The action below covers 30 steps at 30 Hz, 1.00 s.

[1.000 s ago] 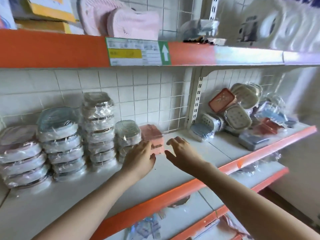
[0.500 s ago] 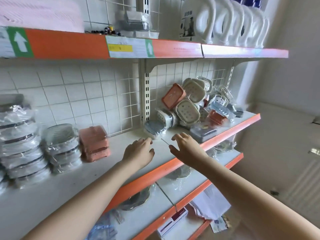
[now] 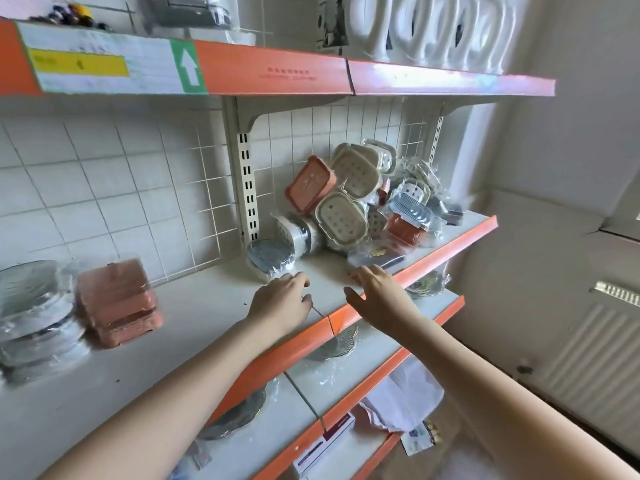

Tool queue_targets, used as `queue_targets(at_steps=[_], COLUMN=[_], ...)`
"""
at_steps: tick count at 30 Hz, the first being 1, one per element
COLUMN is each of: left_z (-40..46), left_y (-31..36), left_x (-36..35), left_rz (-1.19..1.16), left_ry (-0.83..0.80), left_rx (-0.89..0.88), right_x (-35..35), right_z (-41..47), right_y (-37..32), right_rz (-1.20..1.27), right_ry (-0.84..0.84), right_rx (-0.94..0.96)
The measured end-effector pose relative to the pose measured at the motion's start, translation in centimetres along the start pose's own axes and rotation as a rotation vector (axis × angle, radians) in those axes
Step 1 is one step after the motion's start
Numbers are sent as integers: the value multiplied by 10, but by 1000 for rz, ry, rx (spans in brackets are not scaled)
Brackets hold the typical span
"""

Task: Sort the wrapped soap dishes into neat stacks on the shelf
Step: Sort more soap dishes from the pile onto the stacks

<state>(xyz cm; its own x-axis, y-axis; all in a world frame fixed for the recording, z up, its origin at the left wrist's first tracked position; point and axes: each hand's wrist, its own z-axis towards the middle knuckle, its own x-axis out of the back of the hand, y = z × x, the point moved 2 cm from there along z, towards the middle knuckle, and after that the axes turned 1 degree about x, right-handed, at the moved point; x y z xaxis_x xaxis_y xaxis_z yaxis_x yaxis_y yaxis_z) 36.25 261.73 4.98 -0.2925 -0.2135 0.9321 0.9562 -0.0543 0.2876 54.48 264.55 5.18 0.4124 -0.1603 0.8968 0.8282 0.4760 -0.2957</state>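
Note:
A jumbled heap of wrapped soap dishes (image 3: pixel 349 206) leans against the wire grid at the right end of the white shelf (image 3: pixel 194 306). A dark blue wrapped dish (image 3: pixel 269 256) lies at the heap's near left, a flat wrapped one (image 3: pixel 375 256) at its front. At the left stand a neat pink stack (image 3: pixel 116 299) and a grey-blue stack (image 3: pixel 31 306). My left hand (image 3: pixel 282 301) hovers just below the blue dish, fingers loosely bent, holding nothing. My right hand (image 3: pixel 375 296) reaches toward the flat wrapped dish, fingers relaxed and empty.
The orange shelf edge (image 3: pixel 433 258) runs under my right hand. A shelf above (image 3: pixel 273 69) carries white jugs (image 3: pixel 426 29). Lower shelves hold wrapped round plates (image 3: pixel 337 342) and packets (image 3: pixel 322 441). A radiator (image 3: pixel 595 348) stands at the right.
Both hands left the pink stack and travelled right along the shelf to the jumbled heap. The view swung right with them, so the tidy stacks now sit at the left edge.

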Motion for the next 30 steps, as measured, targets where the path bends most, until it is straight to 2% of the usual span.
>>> queue_targets(at_steps=[13,20,24,30], left_z=[100,156,176,194], left_y=[-27,-46,-51,-56], left_x=[-8,-8,-10,-29], left_rz=[-3,-128,-92,-140], left_ry=[-18,0,47,84], left_rx=[-35,113,209,282], right_x=[-16,-11,-11,-27], right_z=[90,151,177,193], right_y=[26,31,41,54], right_rz=[-64,42,25,12], right_ry=[32,121,159,124], right_rx=[-115,-199,-251,-283])
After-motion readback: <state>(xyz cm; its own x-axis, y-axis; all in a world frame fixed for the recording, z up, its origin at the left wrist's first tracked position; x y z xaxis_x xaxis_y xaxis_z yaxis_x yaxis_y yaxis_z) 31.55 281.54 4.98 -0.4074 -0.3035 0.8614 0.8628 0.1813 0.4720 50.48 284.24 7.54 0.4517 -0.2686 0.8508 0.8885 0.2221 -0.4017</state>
